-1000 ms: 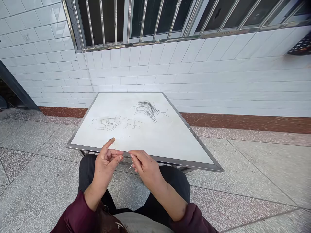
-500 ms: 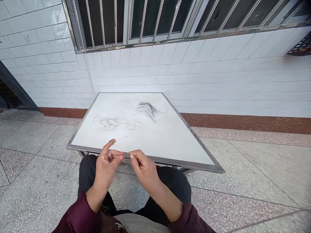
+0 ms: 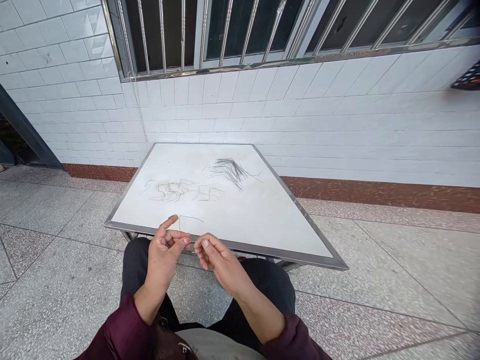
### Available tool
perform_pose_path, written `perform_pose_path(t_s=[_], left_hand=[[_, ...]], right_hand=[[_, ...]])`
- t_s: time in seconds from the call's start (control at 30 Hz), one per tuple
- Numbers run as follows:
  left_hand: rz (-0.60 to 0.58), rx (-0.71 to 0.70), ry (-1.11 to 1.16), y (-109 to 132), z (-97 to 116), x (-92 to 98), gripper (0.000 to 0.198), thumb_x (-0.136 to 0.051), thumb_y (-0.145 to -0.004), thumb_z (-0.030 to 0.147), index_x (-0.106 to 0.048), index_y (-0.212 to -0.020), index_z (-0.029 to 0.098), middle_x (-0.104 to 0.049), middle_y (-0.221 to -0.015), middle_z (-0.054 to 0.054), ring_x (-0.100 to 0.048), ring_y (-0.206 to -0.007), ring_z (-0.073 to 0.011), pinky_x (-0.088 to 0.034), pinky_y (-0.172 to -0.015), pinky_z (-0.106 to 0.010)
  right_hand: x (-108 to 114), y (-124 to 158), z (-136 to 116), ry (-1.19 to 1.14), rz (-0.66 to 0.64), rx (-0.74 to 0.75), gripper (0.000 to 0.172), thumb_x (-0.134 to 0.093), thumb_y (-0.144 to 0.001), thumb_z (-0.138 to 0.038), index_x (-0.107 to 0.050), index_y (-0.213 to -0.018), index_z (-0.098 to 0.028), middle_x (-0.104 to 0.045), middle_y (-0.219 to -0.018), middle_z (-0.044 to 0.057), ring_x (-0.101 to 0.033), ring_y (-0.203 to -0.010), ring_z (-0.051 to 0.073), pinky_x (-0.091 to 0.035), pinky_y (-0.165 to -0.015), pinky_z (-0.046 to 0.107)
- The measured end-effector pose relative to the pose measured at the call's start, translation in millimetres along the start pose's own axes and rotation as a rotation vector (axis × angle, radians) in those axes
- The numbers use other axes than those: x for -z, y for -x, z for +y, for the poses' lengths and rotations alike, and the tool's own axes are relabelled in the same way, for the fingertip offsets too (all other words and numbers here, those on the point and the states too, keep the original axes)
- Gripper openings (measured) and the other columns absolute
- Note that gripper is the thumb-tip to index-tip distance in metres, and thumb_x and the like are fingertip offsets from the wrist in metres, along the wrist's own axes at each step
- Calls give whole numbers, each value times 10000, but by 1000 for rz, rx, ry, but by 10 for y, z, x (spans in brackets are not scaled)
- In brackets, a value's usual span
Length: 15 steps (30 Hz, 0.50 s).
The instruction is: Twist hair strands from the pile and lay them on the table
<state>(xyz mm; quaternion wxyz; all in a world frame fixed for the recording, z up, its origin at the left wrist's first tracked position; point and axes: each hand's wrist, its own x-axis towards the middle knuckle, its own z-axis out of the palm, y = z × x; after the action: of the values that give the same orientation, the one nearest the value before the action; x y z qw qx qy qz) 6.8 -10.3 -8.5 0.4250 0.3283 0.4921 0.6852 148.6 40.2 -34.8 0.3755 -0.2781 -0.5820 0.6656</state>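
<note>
My left hand [image 3: 165, 252] is closed in a pinch on a thin, dark, wire-like strand [image 3: 191, 218], with its index finger raised. The strand rises beside that finger, then bends to the right over the table's near edge. My right hand [image 3: 221, 262] sits just to the right, thumb and forefinger pressed together; whatever lies between them is too small to make out. Beyond the hands, several bent strands [image 3: 172, 191] are strewn over the left of the white tabletop [image 3: 277, 220]. A denser bundle of dark strands [image 3: 233, 172] lies at the back right.
The table has a grey metal edge [image 3: 318, 224] and stands near a white tiled wall [image 3: 240, 110]. Above is a window with metal bars [image 3: 225, 35]. My knees [image 3: 268, 280] are under the near edge, over a speckled tile floor [image 3: 67, 290].
The bent strand by my left hand now shows more clearly above the table edge. My right hand's fingers have curled and shifted slightly. The view has shifted a little.
</note>
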Motion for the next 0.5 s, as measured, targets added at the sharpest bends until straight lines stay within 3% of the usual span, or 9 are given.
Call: perform_pose_path(t_s=[0.1, 0.2, 0.5], left_hand=[[-15, 2, 11, 12, -8, 14, 598, -777, -721, 236, -551, -1271, 172, -716, -784, -5, -661, -696, -136, -538, -740, -283], [-29, 0, 31, 19, -16, 27, 608, -781, -717, 229, -544, -1274, 169, -717, -783, -5, -665, -706, -135, -540, -740, -278], [-3, -5, 6, 61, 7, 41, 605, -777, -724, 232, -540, -1275, 160, -717, -782, -9, -677, -728, -148, -545, -766, -300]], right_hand=[[0, 0, 19, -191, -50, -80, 375, -579, -890, -560, -658, -817, -201, -536, -742, 13, -468, -667, 128, -386, -589, 252], [18, -5, 69, -268, -61, -127, 335, -625, -880, -514, -691, -819, -192, -492, -656, -10, -419, -620, 111, -361, -586, 245], [-33, 4, 137, -236, -15, -110, 310, -673, -844, -507, -732, -852, -203, -583, -735, 17, -486, -658, 117, -409, -618, 260]])
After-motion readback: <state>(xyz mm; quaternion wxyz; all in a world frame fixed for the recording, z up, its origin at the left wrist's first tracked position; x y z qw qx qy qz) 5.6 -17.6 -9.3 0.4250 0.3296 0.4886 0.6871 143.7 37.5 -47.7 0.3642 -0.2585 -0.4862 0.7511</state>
